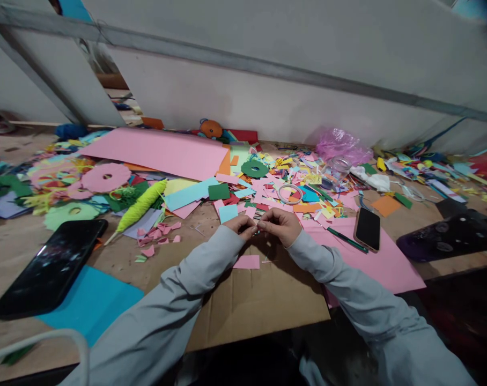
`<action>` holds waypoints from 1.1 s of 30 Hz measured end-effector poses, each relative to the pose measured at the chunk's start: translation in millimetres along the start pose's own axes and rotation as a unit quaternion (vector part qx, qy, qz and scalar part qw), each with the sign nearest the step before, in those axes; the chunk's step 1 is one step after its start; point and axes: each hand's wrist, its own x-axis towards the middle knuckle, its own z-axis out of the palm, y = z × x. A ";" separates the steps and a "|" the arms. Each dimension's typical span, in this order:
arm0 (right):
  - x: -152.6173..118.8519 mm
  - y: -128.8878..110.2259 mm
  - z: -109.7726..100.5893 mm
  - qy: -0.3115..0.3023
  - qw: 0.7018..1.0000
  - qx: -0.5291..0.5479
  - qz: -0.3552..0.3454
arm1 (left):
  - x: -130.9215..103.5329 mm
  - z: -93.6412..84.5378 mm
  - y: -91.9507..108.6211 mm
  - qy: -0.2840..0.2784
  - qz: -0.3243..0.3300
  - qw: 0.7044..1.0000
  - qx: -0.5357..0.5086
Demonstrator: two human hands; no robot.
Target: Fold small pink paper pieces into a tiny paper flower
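My left hand (242, 227) and my right hand (280, 225) meet fingertip to fingertip above a sheet of brown cardboard (251, 311). Both are closed in a pinch. Whatever lies between the fingers is too small and too covered to name. Just below them a small pink paper strip (246, 262) rests on the cardboard. A light blue paper square (228, 213) lies beyond my left hand. To the right of my right hand, a dark green pen (347, 239) lies across a large pink sheet (388, 268).
Paper scraps (267, 187) heap along the back, with a tape roll (290, 194) among them. Phones lie at the right (367, 229) and left, the left one a large black phone (48, 268). A yellow-green yarn spindle (142, 206) and a purple-black object (448, 236) flank the work area.
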 end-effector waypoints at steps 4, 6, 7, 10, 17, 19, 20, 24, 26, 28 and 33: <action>1.1 2.5 -0.8 -0.002 1.000 -0.004 0.016 | -1.4 0.5 6.0 0.023 -0.016 1.000 -0.004; 1.1 3.3 -1.6 -0.008 0.999 -0.020 0.024 | -2.6 0.1 10.5 0.024 -0.020 0.999 -0.004; 0.9 3.7 -1.9 -0.007 0.999 -0.029 0.021 | -3.0 -0.1 12.4 0.025 -0.020 0.999 -0.005; 0.1 4.7 -2.0 0.005 0.999 -0.049 -0.003 | -3.5 -0.5 15.2 0.027 -0.025 0.999 -0.010; 0.2 3.4 -1.2 -0.001 0.999 -0.042 -0.023 | -3.8 0.2 12.2 0.014 -0.030 0.999 -0.011; 0.4 2.8 -1.4 0.013 0.998 -0.048 -0.030 | -3.7 0.1 10.8 0.008 -0.026 1.000 -0.010; 0.5 2.9 -1.5 0.018 0.998 -0.047 -0.032 | -3.6 -0.1 10.0 0.007 -0.022 1.000 -0.007; 1.1 4.5 -1.9 0.009 0.999 -0.044 -0.029 | -2.5 -1.1 6.6 0.001 0.007 1.000 0.005; 1.0 3.8 -1.9 0.001 0.998 -0.051 -0.029 | -2.4 -1.1 6.8 0.002 0.023 1.000 0.010; 0.3 1.5 -1.5 0.004 0.998 -0.052 -0.032 | -3.1 -0.6 9.0 0.002 0.018 1.000 0.003; -1.5 -4.0 -0.3 0.029 0.998 -0.049 -0.039 | -6.0 -0.1 16.7 -0.012 -0.019 0.999 -0.037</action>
